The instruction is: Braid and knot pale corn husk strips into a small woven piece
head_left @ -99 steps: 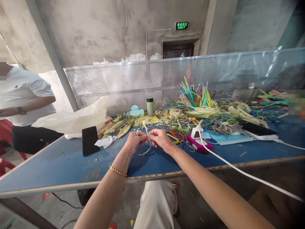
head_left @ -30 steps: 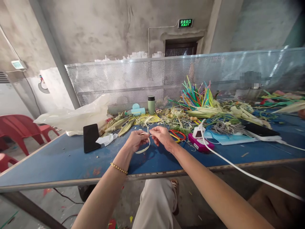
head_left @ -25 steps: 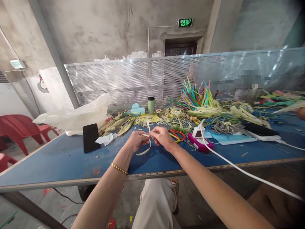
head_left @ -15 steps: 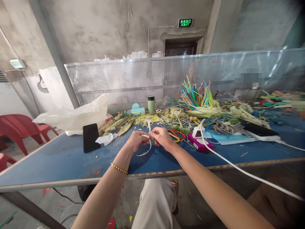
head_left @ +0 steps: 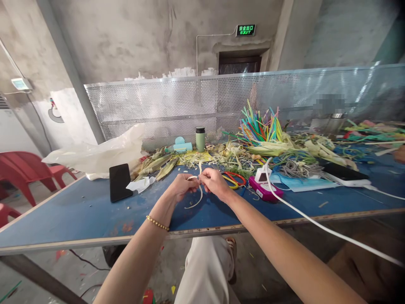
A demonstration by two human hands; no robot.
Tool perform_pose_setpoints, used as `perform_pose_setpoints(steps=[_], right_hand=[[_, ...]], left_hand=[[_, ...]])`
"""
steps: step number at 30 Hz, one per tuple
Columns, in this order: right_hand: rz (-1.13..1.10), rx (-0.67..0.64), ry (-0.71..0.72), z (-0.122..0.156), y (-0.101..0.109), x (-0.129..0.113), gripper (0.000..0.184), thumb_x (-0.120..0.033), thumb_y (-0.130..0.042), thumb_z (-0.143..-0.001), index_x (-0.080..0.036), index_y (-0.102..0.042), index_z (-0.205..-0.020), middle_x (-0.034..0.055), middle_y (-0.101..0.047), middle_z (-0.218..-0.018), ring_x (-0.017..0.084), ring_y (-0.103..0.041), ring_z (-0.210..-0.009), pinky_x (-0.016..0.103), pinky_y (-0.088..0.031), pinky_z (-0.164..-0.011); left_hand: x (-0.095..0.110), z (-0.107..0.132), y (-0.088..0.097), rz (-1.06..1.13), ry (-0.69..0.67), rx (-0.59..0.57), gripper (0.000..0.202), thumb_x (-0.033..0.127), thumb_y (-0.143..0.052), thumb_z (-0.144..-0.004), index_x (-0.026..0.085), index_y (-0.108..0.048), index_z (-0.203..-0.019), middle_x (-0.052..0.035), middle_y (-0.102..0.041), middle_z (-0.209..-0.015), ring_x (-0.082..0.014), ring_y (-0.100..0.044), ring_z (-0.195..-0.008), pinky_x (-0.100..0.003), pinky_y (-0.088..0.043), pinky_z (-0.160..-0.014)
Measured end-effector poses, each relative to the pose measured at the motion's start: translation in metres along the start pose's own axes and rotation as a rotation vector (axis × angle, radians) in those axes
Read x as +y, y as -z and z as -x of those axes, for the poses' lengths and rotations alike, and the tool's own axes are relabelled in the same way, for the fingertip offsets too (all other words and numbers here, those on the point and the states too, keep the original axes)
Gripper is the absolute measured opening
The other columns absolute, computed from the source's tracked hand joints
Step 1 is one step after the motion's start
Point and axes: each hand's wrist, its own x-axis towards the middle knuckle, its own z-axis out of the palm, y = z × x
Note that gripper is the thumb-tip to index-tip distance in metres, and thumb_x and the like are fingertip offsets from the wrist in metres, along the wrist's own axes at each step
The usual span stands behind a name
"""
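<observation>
A thin, pale strip (head_left: 200, 198), which looks like braided corn husk, is pinched between my hands just above the blue table (head_left: 104, 219). My left hand (head_left: 184, 186) closes on it from the left, a gold bead bracelet on that wrist. Fingertips of my right hand (head_left: 213, 183) grip it close beside the left ones. One end of the strip curls down toward the table; another short end sticks up past the fingers. Exactly how the fingers cross the strip is too small to make out. Red-and-yellow-handled scissors (head_left: 236, 179) lie right of my right hand.
Corn husks (head_left: 161, 164), a green bottle (head_left: 200, 139) and colourful pipe cleaners (head_left: 261, 126) stand behind. A black phone (head_left: 120, 181) lies left. A magenta power block (head_left: 264, 188) with a white cable (head_left: 310, 219) sits right. Another person's hand (head_left: 400, 154) shows at the far right.
My hands stay nearly in place, fingers shifting slightly on the strip. Its hanging end has swung a little to the right. The other person's hand at far right has moved.
</observation>
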Motion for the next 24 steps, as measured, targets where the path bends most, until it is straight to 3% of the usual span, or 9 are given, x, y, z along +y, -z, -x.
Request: perform_pose_setpoints(steps=[10,15,21,24], right_hand=[[-0.016,-0.015,-0.024,-0.0011,0.0008,0.0035,0.021,-0.031,-0.058,-0.081,-0.019,-0.052,-0.066,-0.0032,-0.055,-0.049,0.009,-0.049,-0.035,0.019,-0.036,-0.034],[-0.034,-0.095,-0.002,0.0006,0.0016,0.0006,0.029,-0.044,-0.058,-0.083,-0.019,-0.053,-0.068,-0.0036,-0.054,-0.052,0.010,-0.049,-0.036,0.021,-0.036,-0.034],[0.055,-0.053,0.063,-0.0005,0.0028,-0.0034,0.023,-0.037,-0.066,-0.073,-0.015,-0.060,-0.066,-0.0050,-0.048,-0.048,0.007,-0.041,-0.043,0.020,-0.029,-0.042],[-0.014,-0.063,0.018,-0.0006,0.0022,-0.0038,0.024,-0.038,-0.066,-0.071,-0.014,-0.062,-0.068,-0.0060,-0.045,-0.047,0.006,-0.035,-0.043,0.020,-0.026,-0.043]], left_hand=[[-0.0005,-0.0004,-0.0002,0.025,0.022,-0.014,0.022,0.024,-0.083,-0.057,0.012,-0.064,-0.057,0.0000,-0.057,-0.052,-0.0080,-0.049,-0.045,-0.023,-0.036,-0.047],[0.0017,-0.0015,0.0047,0.051,0.060,0.077,0.025,0.026,-0.081,-0.062,0.012,-0.061,-0.058,0.0001,-0.056,-0.051,-0.0070,-0.047,-0.041,-0.021,-0.031,-0.042],[0.0038,-0.0009,0.0061,-0.034,0.061,0.105,0.028,0.024,-0.075,-0.067,0.013,-0.056,-0.051,0.0007,-0.050,-0.044,-0.0063,-0.043,-0.037,-0.021,-0.028,-0.040],[0.0050,0.0003,0.0055,-0.028,0.055,0.085,0.026,0.023,-0.074,-0.067,0.013,-0.056,-0.052,0.0011,-0.050,-0.045,-0.0061,-0.042,-0.038,-0.021,-0.027,-0.040]])
